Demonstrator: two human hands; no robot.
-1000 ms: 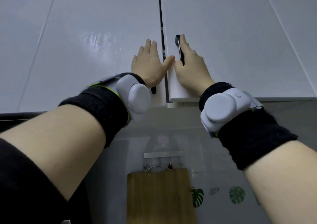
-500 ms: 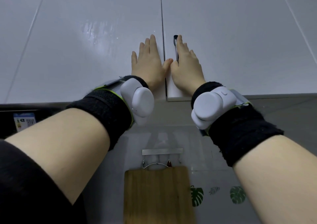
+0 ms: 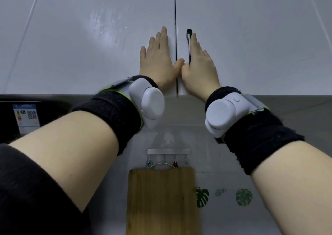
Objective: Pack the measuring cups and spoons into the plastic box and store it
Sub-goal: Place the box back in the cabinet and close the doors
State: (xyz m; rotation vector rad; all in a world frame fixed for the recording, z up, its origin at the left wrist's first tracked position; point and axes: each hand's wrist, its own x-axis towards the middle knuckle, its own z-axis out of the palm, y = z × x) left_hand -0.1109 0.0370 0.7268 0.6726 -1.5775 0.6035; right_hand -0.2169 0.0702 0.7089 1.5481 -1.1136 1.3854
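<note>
Left hand (image 3: 158, 62) on left cupboard door (image 3: 86, 37), right hand (image 3: 199, 65) on right door (image 3: 251, 37) (beside handle (image 3: 188, 46)), cutting board (image 3: 161, 202) below.

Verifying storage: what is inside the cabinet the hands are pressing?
Nothing inside shows. Both cabinet doors are shut, with the left hand and right hand flat on them beside the black handle. Any box is hidden.

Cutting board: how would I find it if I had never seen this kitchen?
Find the two big white cupboard doors up top, then look straight down the grey wall to a small metal hook rail. The cutting board hangs under it by a wire loop. It is the only brown wooden thing; the green leaf stickers to its right are small and flat.
</note>
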